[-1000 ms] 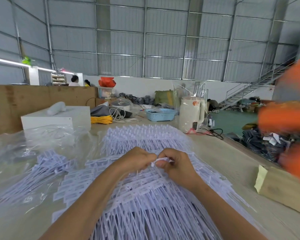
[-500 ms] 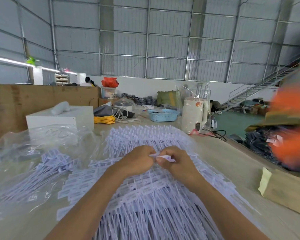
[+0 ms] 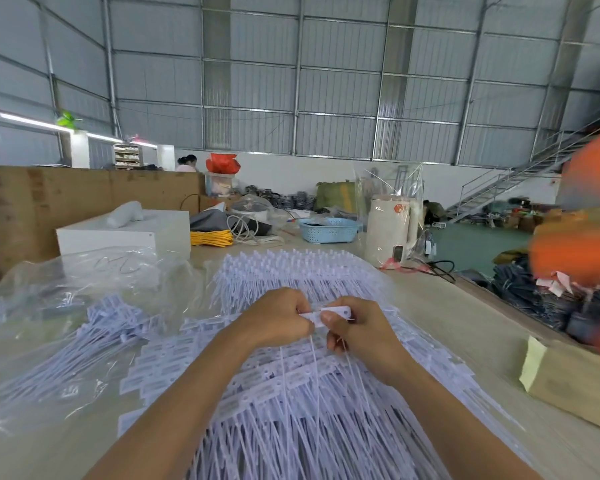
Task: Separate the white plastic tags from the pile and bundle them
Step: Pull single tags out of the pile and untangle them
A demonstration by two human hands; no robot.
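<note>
Left hand (image 3: 278, 317) and right hand (image 3: 355, 329) both pinching small tag bunch (image 3: 329, 312) above white tag pile (image 3: 291, 393) on table. Advise: align heads flush, keep tails untangled, grip firm before lifting clear.

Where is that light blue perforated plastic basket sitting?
In the head view, the light blue perforated plastic basket sits at the table's far end, right of centre, between the yellow cable bundle and the white electric kettle.

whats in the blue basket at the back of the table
Something dark shows just over the rim of the blue basket; what it is cannot be told. The basket's wall hides the rest of the inside.
</note>
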